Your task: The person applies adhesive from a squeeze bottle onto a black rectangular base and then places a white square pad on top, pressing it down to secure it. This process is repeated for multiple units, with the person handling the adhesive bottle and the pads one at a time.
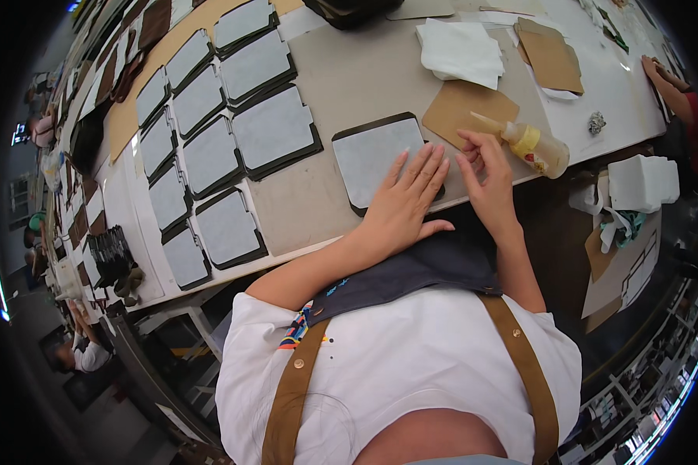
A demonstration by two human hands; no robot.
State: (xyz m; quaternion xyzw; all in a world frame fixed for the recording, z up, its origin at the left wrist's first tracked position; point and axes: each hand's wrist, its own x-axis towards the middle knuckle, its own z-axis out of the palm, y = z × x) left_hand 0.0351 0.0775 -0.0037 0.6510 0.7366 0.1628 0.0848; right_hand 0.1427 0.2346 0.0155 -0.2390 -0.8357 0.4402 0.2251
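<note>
White is the colour of my shirt (419,380), which is closest, with brown straps (529,360) over it and a dark apron (411,271) just past it. My left hand (407,190) lies flat and loose, fingers out straight, on a pale grey piece with a black edge (372,155). That piece is in front of me, near my side of the surface (318,101), and my hand covers its lower right part. My right hand (485,167) is up beside it with bent fingers. I cannot tell if it has a tiny thing in it. Just next to that hand is a see-through bottle (552,155) with a yellow band, and its long tip points left over a brown card (451,112). Behind the card is a pile of white sheets (461,56). More brown sheets (549,58) are to the right, and a small shiny crumpled ball (596,122) is near them. On my left, lots of grey and black pieces (267,124) sit in rows, many in little piles.
</note>
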